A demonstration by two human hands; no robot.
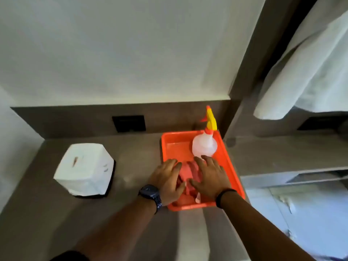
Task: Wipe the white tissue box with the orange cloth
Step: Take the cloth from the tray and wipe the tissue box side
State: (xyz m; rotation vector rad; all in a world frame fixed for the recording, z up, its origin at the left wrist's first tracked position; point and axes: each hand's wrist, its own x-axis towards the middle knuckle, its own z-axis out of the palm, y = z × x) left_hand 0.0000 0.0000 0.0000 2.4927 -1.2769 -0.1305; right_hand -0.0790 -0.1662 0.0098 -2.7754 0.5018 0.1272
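Both forearms reach forward from six o'clock over the brown counter. Our left hand and right hand lie side by side, fingers spread flat on the orange cloth inside the orange tray; we cannot tell if they grip it. At twelve o'clock in the tray stands a spray bottle. The white tissue box sits at nine o'clock, well apart. Behind is a pale wall, with a white towel hanging at two o'clock.
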